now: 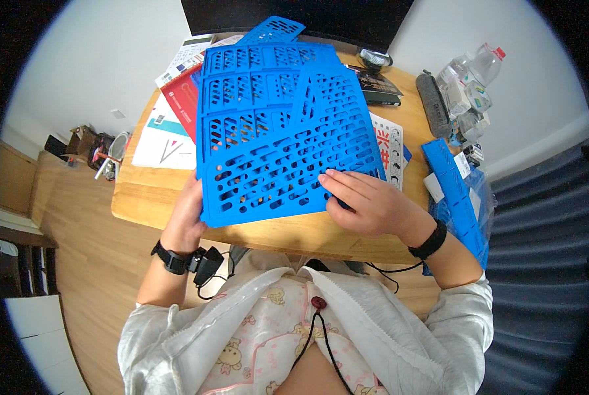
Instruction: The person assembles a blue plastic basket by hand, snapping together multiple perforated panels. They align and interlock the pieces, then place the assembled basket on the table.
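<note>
A large blue perforated plastic panel (288,158) lies on top of another blue perforated panel (255,85) on the wooden table (156,197). My left hand (186,220) grips the top panel's near left edge, fingers under it. My right hand (367,201) rests flat on the panel's near right corner, fingers spread along its edge. Both wrists wear black bands.
Another blue panel (271,29) lies at the far side by a dark monitor (294,16). Papers and booklets (169,131) lie at left. A narrow blue panel (456,197) leans at the table's right edge, near plastic bottles (469,85) and a grey roll (434,102).
</note>
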Available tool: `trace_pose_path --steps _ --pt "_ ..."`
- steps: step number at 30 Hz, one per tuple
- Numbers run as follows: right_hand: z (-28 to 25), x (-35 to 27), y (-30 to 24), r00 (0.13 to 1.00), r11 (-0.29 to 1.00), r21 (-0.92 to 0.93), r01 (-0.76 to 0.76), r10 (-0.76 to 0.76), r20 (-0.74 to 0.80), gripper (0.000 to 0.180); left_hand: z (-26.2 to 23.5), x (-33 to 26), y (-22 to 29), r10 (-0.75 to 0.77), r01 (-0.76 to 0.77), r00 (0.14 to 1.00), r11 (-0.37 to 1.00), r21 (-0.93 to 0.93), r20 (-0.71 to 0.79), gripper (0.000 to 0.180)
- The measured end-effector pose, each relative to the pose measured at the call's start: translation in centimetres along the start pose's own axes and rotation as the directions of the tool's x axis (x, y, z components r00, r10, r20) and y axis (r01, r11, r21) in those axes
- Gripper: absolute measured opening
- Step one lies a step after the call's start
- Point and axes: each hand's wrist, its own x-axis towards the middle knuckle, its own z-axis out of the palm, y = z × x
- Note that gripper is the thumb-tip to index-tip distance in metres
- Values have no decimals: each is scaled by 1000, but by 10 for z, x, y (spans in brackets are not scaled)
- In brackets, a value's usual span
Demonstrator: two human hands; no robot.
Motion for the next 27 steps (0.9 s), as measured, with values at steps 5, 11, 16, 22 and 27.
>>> trace_pose_path --steps 5,11,16,22,27 --pt "-9 3 4 997 997 1 -76 76 -4 14 5 1 1 1 -2 1000 997 -82 -8 46" --pt "-77 -6 41 833 861 -87 -501 451 -321 22 14 -4 7 0 2 1000 998 -65 29 48" --pt "-123 -15 69 356 667 464 -582 723 -592 47 16 -2 8 -21 21 1000 999 -33 -14 50" --pt "-107 -36 82 -71 185 901 -392 971 -230 43 16 -3 7 -11 11 1000 1000 -17 8 51" --pt "-66 -42 55 6 37 927 -373 999 -37 44 16 -2 7 -20 21 1000 999 -33 22 51"
